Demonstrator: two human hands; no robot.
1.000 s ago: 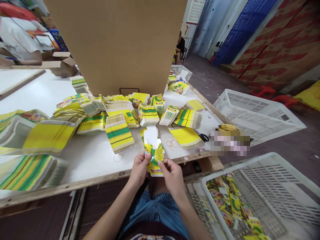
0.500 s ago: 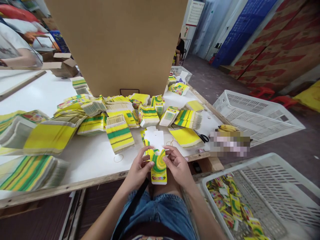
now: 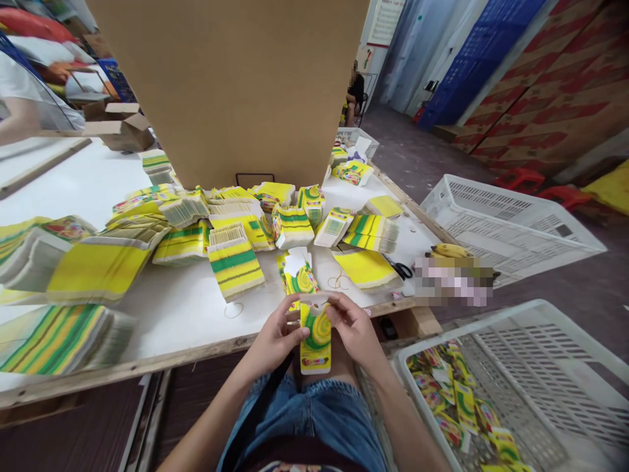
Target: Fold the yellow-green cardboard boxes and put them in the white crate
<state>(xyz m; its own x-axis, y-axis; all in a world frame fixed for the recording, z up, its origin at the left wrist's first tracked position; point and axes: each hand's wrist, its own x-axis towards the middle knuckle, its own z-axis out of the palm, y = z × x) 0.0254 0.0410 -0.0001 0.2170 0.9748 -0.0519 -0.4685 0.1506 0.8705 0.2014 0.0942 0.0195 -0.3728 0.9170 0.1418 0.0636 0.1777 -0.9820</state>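
Note:
Between my hands, above my lap at the table's front edge, is a yellow and green printed card box [image 3: 315, 337] with a swirl pattern. My left hand [image 3: 279, 331] grips its left side, thumb on the front. My right hand [image 3: 351, 324] has its fingers closed at the upper right edge. The box's white top flap looks folded over, and its far side is hidden. Just beyond my fingers, more printed card pieces [image 3: 297, 272] with a white flap lie on the white table [image 3: 187, 308].
Stacks of flat yellow-green cartons [image 3: 236, 262] line the table before a tall brown cardboard sheet [image 3: 226, 85]. Black scissors [image 3: 403, 270] and rubber bands [image 3: 337, 280] lie at right. A white crate [image 3: 491, 367] holds several packets. Bananas [image 3: 449, 251] sit near another crate [image 3: 511, 216].
The white flap that stood up at the box's top is now folded down. The box sits slightly lower, uncovering the printed card pieces behind. At far left, the other person's arm has shifted.

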